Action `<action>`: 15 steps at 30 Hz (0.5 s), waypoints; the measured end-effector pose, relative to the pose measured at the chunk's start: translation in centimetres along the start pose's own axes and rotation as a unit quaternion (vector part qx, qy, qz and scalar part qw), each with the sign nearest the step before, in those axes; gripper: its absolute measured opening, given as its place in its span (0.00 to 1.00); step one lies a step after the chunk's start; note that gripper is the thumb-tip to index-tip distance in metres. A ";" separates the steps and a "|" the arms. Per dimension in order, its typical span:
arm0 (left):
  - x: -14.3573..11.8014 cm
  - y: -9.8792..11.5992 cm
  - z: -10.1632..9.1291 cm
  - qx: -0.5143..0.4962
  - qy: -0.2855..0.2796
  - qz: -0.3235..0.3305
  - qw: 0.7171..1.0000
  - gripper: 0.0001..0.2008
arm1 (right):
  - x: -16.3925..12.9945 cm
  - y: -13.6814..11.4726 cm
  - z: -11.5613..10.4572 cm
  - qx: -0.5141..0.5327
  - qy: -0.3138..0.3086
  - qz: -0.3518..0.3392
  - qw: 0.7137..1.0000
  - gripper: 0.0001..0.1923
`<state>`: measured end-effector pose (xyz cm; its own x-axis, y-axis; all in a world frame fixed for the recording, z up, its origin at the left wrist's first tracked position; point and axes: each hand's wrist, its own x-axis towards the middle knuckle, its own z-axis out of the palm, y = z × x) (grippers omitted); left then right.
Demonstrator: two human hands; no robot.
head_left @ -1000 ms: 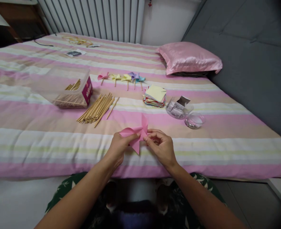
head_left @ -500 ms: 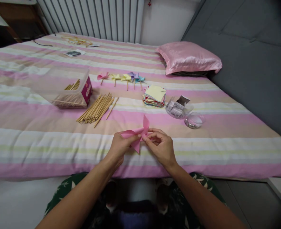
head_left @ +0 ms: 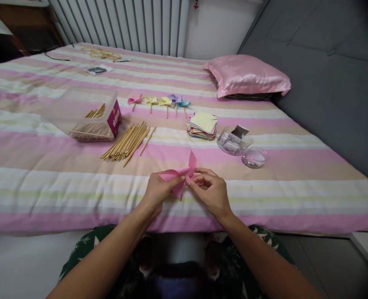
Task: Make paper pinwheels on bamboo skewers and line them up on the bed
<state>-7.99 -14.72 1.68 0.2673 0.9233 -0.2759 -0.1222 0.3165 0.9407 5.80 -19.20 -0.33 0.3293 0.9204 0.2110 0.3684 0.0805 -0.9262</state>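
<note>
Pink paper pinwheel (head_left: 180,174) between both hands, one vane tip upright

Pink paper pinwheel (head_left: 181,175) — half-folded, one vane upright — above striped bedspread.

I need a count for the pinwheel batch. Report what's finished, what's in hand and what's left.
Done: five finished pinwheels lie in a row on the bed. In hand: the left hand and right hand both hold a pink paper pinwheel, no stick on it yet. Left: a stack of coloured paper and loose wooden sticks remain unused.
</note>
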 end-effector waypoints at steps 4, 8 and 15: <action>0.0 -0.1 0.0 -0.011 -0.019 -0.001 1.000 0.13 | -0.1 -0.1 0.0 -0.005 -0.006 0.000 1.000 0.09; 0.0 -0.2 -0.1 -0.027 -0.021 -0.008 0.999 0.15 | -0.2 -0.2 0.0 -0.002 -0.004 -0.001 1.000 0.11; 0.1 -0.3 -0.1 -0.035 -0.020 -0.034 0.999 0.15 | 0.2 -0.2 -0.3 0.076 0.010 0.015 0.997 0.22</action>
<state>-7.97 -14.69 1.34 0.3153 0.8898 -0.3298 -0.1686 0.3946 0.9033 6.04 -19.15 -0.06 0.3558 0.9155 0.1880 0.2232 0.1121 -0.9683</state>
